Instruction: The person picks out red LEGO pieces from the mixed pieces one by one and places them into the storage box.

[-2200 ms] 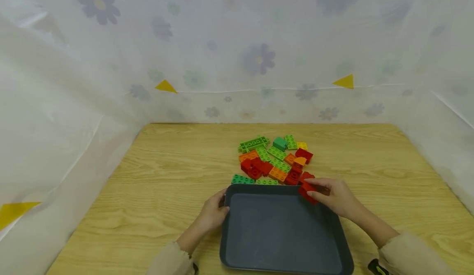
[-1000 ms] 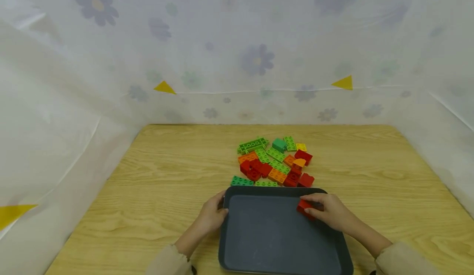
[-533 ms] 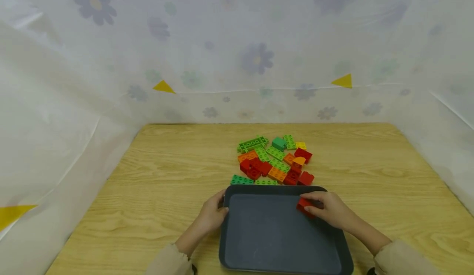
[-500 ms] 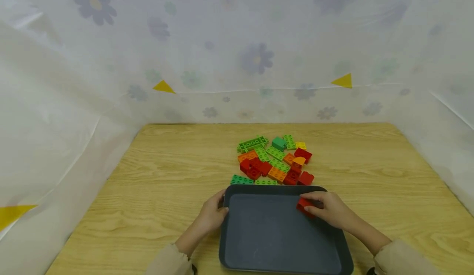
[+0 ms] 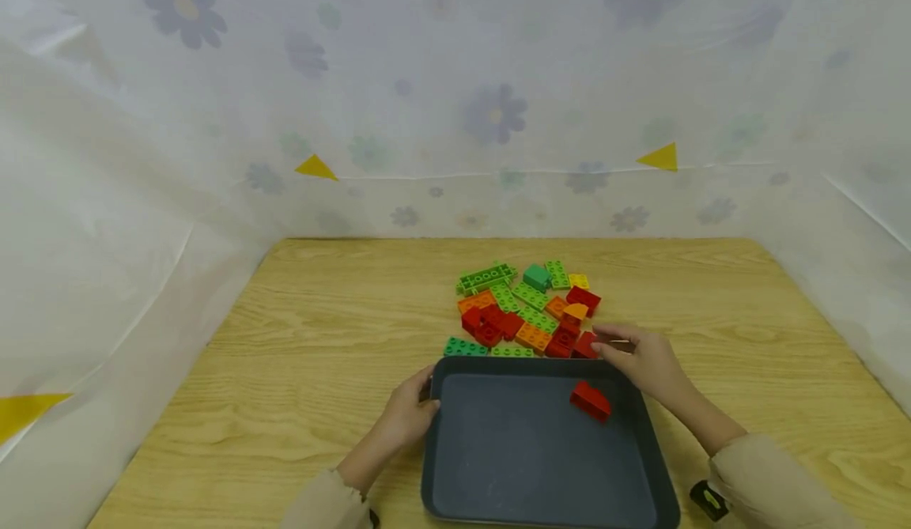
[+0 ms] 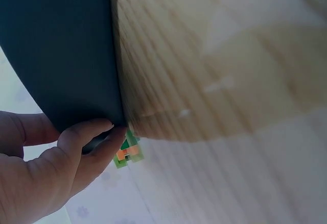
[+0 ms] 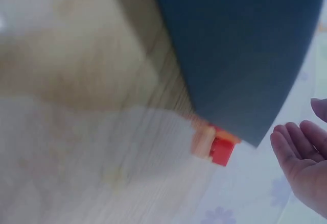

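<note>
My left hand (image 5: pixel 407 410) grips the dark grey tray (image 5: pixel 512 450) at the upper part of its left side. In the left wrist view, the fingers of that hand (image 6: pixel 56 168) curl round the tray's edge. A red toy brick (image 5: pixel 590 401) lies alone inside the tray, near the upper right corner. Beyond that corner, my right hand (image 5: pixel 651 363) hovers with its fingertips right at another red brick (image 5: pixel 585 345) on the table. The right wrist view shows a gap between thumb and fingers of this hand (image 7: pixel 304 163), nothing held there.
Several green, orange, red and yellow bricks (image 5: pixel 530 296) lie in a loose group just behind the tray on the wooden table (image 5: pixel 320 339). A dark green brick (image 5: pixel 466 346) sits close to the tray's far rim. A pale flowered sheet (image 5: pixel 427 118) hangs behind the table.
The right hand carried a red brick over the rim, put it down in the tray and let go. It has since moved up and away, to the brick group. The left hand stayed put.
</note>
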Available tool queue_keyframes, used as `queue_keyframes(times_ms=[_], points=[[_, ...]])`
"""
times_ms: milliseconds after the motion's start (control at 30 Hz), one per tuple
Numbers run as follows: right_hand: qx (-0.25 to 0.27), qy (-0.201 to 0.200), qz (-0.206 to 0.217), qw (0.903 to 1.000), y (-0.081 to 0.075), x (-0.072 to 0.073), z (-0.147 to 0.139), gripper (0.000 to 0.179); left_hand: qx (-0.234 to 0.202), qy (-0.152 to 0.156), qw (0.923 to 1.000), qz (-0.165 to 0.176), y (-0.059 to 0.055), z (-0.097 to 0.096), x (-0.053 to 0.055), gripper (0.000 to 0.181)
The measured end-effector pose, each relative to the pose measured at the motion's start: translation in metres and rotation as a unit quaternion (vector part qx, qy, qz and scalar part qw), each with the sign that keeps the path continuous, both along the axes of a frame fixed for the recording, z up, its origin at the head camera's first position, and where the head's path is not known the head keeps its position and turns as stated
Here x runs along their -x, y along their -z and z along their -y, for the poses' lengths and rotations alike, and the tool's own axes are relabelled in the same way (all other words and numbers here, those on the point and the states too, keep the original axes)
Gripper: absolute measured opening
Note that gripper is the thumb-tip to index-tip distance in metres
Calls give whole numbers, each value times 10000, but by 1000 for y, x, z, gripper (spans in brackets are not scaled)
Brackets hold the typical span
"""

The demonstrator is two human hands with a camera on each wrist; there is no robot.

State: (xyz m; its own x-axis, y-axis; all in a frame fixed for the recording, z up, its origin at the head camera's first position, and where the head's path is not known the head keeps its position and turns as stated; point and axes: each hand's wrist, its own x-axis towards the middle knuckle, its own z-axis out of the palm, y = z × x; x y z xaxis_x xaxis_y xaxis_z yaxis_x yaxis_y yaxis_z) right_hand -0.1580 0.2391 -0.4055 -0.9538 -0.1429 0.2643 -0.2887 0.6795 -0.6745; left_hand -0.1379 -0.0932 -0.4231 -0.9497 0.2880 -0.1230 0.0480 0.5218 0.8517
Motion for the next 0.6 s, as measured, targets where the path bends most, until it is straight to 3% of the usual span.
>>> queue_keyframes(times_ms=[233, 600], points=[[-291, -39, 673, 9973, 5, 21, -7, 42, -5, 22, 10000, -15, 1, 0, 1, 50], [-316, -380, 1314, 9901, 15, 38, -6, 53, -29, -1, 10000, 21, 0, 0, -1, 51]])
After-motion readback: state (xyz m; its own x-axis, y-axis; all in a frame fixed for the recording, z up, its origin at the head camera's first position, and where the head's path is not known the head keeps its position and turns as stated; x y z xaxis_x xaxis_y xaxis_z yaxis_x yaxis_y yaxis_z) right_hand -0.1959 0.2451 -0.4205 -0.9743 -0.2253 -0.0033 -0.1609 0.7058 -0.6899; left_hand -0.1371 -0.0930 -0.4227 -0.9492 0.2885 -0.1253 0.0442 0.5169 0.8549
